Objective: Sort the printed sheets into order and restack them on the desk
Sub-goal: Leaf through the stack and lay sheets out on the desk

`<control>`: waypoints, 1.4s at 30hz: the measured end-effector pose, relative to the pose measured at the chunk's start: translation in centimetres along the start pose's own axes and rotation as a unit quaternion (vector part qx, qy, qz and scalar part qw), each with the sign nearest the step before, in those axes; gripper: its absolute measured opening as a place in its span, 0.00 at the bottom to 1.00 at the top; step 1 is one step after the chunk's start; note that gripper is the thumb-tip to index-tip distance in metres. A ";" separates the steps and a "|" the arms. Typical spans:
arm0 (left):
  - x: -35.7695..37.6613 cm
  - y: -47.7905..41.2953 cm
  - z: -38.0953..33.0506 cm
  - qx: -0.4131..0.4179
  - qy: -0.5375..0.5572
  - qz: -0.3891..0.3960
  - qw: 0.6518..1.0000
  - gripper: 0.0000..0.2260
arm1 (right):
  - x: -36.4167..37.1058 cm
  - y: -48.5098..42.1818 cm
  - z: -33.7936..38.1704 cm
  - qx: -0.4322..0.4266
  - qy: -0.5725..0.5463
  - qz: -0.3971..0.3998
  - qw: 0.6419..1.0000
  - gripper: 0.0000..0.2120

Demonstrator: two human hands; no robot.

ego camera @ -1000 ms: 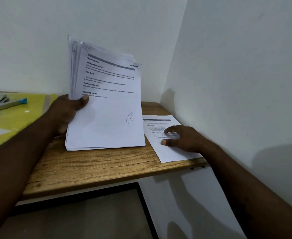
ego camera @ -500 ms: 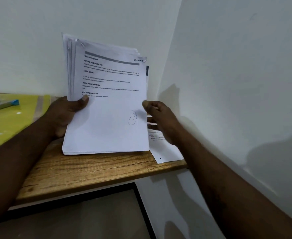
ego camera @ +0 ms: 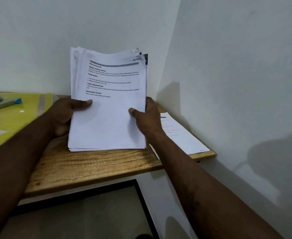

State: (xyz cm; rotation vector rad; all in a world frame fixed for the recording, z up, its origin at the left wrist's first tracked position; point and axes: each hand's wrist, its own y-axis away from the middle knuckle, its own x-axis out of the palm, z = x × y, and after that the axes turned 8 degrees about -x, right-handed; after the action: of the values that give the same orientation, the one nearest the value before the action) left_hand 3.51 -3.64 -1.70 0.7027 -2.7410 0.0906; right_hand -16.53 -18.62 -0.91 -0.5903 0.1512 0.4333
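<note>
Upright, both hands grip thin, curling sheets [ego camera: 107,118].

Yellow plastic folder [ego camera: 21,125] lies flat left of left hand [ego camera: 63,116]; grey, blue-tipped stapler [ego camera: 3,104] rests on it; white wall [ego camera: 236,83] stands right of right hand [ego camera: 147,121]

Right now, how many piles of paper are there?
2: a thick stack held upright by the left hand and right hand; a flat pile on the desk, partly behind the right arm.
</note>
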 end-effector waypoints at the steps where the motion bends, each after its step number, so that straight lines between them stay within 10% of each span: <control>1: 0.1 0.2 0.0 -0.003 0.001 -0.010 1.000 0.16 | 0.0 -0.1 0.0 0.007 -0.007 -0.003 1.000 0.21; 8: 0.6 1.2 0.2 0.056 -0.021 -0.090 0.994 0.08 | 0.4 -1.2 -0.5 0.014 -0.063 0.006 0.998 0.13; 14: -0.2 1.7 -0.1 0.061 -0.009 -0.057 0.996 0.33 | 0.5 -1.7 -0.1 -0.011 -0.056 -0.095 0.994 0.17; 24: 0.0 1.6 0.1 0.040 0.003 -0.093 0.995 0.16 | 0.8 -2.4 -0.3 0.014 -0.083 -0.117 0.990 0.14; 42: 0.0 2.2 -0.3 0.050 -0.009 -0.108 0.993 0.17 | 0.5 -0.8 -0.1 0.031 -0.058 -0.064 0.996 0.14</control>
State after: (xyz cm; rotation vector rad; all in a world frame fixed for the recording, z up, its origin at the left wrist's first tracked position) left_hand 2.58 -1.66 -1.36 1.0269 -2.6721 0.1751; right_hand -15.76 -19.08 -0.69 -0.5088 0.0154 0.3359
